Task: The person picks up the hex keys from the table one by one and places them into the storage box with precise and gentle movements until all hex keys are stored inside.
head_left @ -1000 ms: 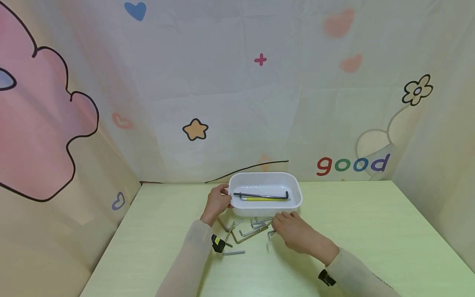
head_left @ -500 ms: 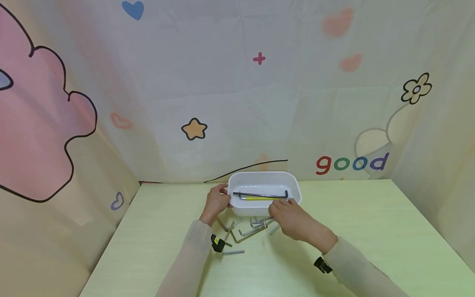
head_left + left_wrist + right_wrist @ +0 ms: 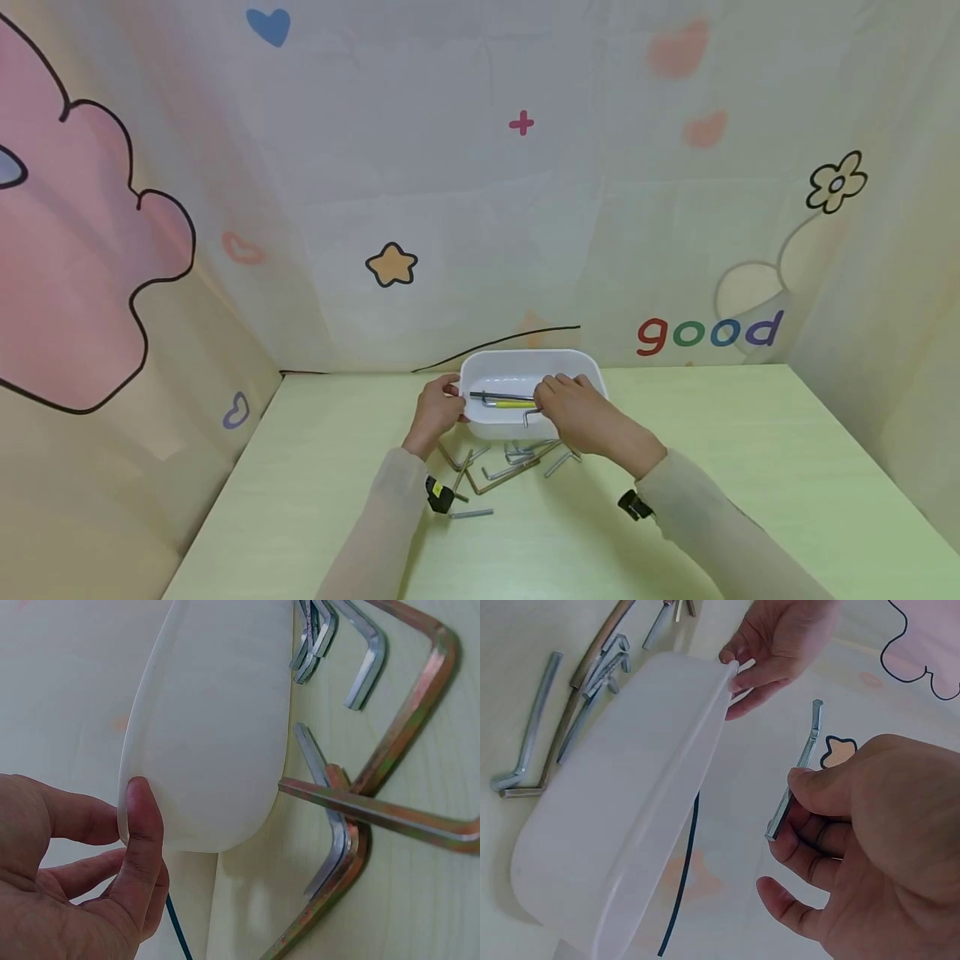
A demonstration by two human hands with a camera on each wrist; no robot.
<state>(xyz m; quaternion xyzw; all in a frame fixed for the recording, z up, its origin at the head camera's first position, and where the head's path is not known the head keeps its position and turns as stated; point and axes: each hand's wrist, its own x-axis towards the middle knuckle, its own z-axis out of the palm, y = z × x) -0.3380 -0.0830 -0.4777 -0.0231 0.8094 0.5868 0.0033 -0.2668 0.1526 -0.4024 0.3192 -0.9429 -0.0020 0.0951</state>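
Note:
My left hand (image 3: 435, 414) pinches the left rim of a white plastic tub (image 3: 217, 727) between thumb and fingers. Over the tub's front right part, my right hand (image 3: 588, 418) holds a small silver hex key (image 3: 808, 754), pinched between thumb and fingers. Its short bent end points down in the head view. Inside the tub lie a long black hex key (image 3: 495, 395) and one with a yellow shaft (image 3: 513, 405); the right hand hides their right ends.
Several silver and brass-coloured hex keys lie loose on the pale green table (image 3: 750, 467) before the tub, including a large brass-coloured one (image 3: 420, 697) and a silver one (image 3: 471, 513) nearest the person. A printed curtain (image 3: 480, 208) hangs behind.
My right hand has moved from the loose keys up over the tub, carrying a small silver hex key. My left hand stays on the rim.

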